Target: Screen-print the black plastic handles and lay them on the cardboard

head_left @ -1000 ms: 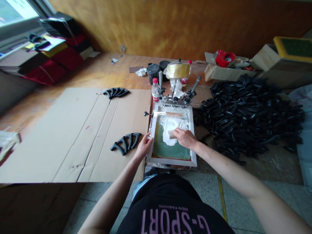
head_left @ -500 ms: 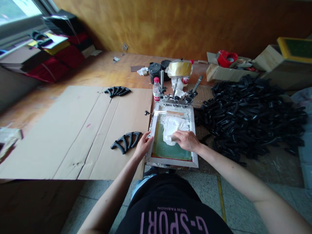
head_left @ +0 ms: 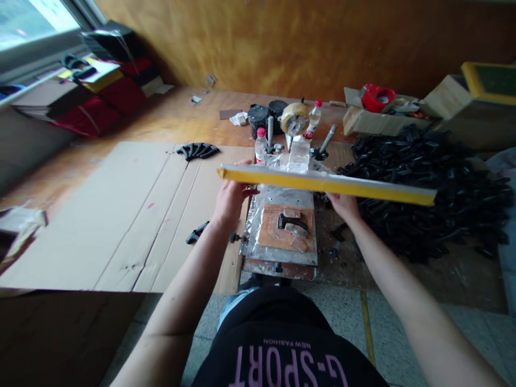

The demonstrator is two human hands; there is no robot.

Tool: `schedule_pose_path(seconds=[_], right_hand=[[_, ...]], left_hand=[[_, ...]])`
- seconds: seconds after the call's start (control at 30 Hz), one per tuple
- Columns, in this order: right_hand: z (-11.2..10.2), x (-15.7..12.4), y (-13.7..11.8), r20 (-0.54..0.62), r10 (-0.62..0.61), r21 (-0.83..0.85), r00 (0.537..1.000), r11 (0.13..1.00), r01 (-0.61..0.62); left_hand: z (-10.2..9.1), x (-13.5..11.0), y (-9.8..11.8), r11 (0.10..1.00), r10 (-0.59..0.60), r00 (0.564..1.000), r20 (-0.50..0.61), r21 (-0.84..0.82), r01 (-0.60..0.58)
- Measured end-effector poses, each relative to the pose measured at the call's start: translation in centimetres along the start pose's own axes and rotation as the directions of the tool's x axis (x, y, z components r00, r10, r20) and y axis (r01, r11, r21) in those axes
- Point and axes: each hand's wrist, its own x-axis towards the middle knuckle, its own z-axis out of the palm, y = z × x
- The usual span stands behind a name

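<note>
The screen-printing frame [head_left: 322, 184] is tilted up on its hinge, and I see its yellow near edge across the middle of the view. My left hand [head_left: 230, 198] grips the frame's left side. My right hand [head_left: 342, 205] sits under the frame's right part, with its fingers hidden behind the edge. Below the raised frame lies the foil-covered base [head_left: 258, 236] with a brown jig board [head_left: 269, 236]. A black curved plastic part [head_left: 292, 221] rests on that board.
A big heap of black plastic parts [head_left: 427, 188] lies to the right. Flat cardboard [head_left: 121, 215] with two fans of black parts [head_left: 198, 151] covers the bench at left. Bottles, pots and a tape roll [head_left: 294, 118] stand behind the press. Boxes sit at far right.
The frame lay flat with my right hand wiping white ink across the mesh. Now the frame is swung upward and the jig with the black part shows beneath.
</note>
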Motion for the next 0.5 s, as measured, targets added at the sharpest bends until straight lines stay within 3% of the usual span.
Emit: schedule_pose_path(seconds=[0.07,0.13,0.2,0.23,0.3,0.37,0.43,0.5], right_hand=[[2.6,-3.5,-1.5,0.125,-0.073,-0.02,0.989,0.997,0.077],[4.7,-6.2,-4.0,0.244,-0.121,-0.084,0.962,0.986,0.146],[5.6,-7.8,-6.4,0.279,-0.075,-0.154,0.957,0.98,0.122],[5.6,-8.2,-7.5,0.27,-0.048,-0.17,0.962,0.981,0.096],[5.2,-8.5,-9.1,0.267,-0.088,-0.141,0.96,0.982,0.129],[4.8,-8.7,-10.0,0.289,-0.22,-0.071,0.932,0.965,0.251],[4.6,-8.7,-9.9,0.278,-0.254,-0.05,0.926,0.959,0.278],[4.7,-8.6,-9.1,0.244,-0.156,-0.075,0.957,0.981,0.179]], left_hand=[[1.0,0.7,0.3,0.998,-0.004,1.0,0.008,-0.064,0.005],[1.7,-0.1,-0.8,0.994,-0.006,0.998,-0.061,-0.109,-0.001],[2.0,-2.5,-3.4,0.986,-0.149,0.986,-0.074,-0.091,0.142],[2.0,-4.2,-5.0,0.958,-0.283,0.958,-0.035,-0.058,0.281],[2.0,-7.7,-8.3,0.813,-0.582,0.805,0.112,0.056,0.58],[2.1,-10.6,-10.9,0.708,-0.701,0.682,0.206,0.087,0.701],[2.1,-12.2,-12.3,0.687,-0.717,0.66,0.226,0.065,0.724],[2.0,-12.5,-12.7,0.687,-0.72,0.663,0.204,0.071,0.723]])
